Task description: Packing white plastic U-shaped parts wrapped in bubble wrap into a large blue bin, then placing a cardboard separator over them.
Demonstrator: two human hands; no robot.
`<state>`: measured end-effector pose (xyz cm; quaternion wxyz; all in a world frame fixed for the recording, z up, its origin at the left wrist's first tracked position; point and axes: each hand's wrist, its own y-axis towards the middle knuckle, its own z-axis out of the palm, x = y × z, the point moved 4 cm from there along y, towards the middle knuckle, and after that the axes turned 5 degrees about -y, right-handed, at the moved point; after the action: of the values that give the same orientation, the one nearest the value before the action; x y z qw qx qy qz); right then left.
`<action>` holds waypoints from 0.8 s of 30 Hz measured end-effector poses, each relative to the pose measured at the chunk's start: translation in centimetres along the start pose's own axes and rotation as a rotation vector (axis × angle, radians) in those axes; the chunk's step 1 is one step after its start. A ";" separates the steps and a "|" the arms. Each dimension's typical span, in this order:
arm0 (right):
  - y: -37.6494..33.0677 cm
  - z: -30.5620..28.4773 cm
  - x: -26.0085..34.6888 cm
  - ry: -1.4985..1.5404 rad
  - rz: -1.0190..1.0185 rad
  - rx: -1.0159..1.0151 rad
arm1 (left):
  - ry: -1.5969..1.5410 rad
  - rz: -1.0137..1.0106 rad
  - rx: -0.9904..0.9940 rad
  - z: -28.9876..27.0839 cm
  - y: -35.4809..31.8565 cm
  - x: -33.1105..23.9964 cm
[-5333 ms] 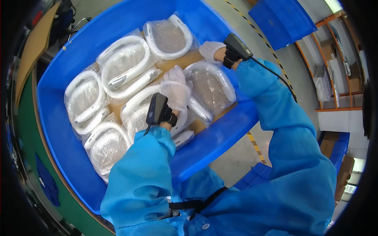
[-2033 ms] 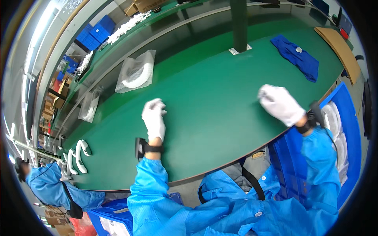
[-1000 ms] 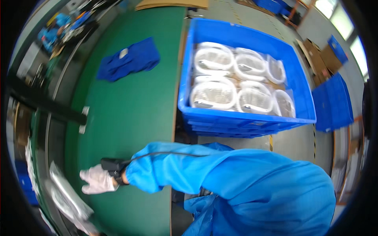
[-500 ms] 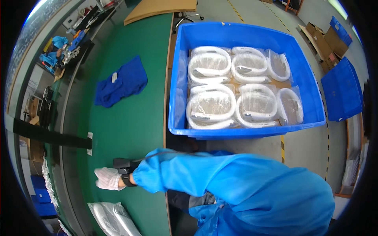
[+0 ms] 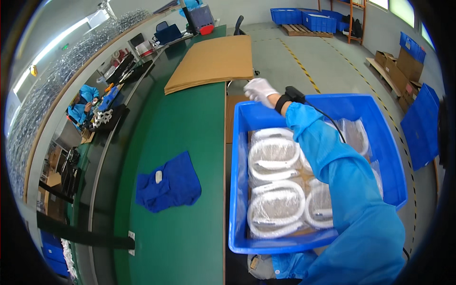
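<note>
My right hand (image 5: 260, 90), in a white glove, hangs over the far left corner of a large blue bin (image 5: 239, 190). Its fingers look curled together, and I see nothing in them. The blue-sleeved right arm crosses above the bin and covers part of its contents. Inside lie several coiled white hoses (image 5: 275, 207), each in a clear plastic bag, on a brown cardboard layer. Close to the left of the hand is a stack of flat cardboard sheets (image 5: 211, 61) on the green workbench (image 5: 190, 237). My left hand is out of view.
A folded blue cloth (image 5: 173, 183) with a small white piece on it lies on the workbench. A black post (image 5: 85, 232) juts over the bench's left edge. Another person (image 5: 85, 104) works beyond the bench. Boxes (image 5: 399, 66) and blue bins (image 5: 323, 21) stand farther off.
My right hand has gone from the bench, near a bagged white item, to above the bin's far corner. The view has shifted, bringing more of the cardboard stack into sight; the bagged item has left it.
</note>
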<state>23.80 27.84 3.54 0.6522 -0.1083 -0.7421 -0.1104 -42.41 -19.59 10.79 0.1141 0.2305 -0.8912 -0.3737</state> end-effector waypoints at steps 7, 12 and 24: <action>16.0 -11.1 -8.8 -0.710 -0.284 -0.397 | -0.794 0.490 0.741 6.6 -0.9 -22.4; 18.8 -5.6 -7.3 -1.517 -0.304 -0.485 | -0.602 0.530 0.793 7.3 -0.5 -25.3; 18.1 -6.7 -6.0 -1.232 -0.158 -0.304 | -0.630 0.482 0.849 9.3 0.5 -25.2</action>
<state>36.43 42.91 -1.18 0.0730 -0.1881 -0.9628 -0.1796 -24.22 -1.07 3.92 -0.1771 -0.0757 -0.9813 0.0022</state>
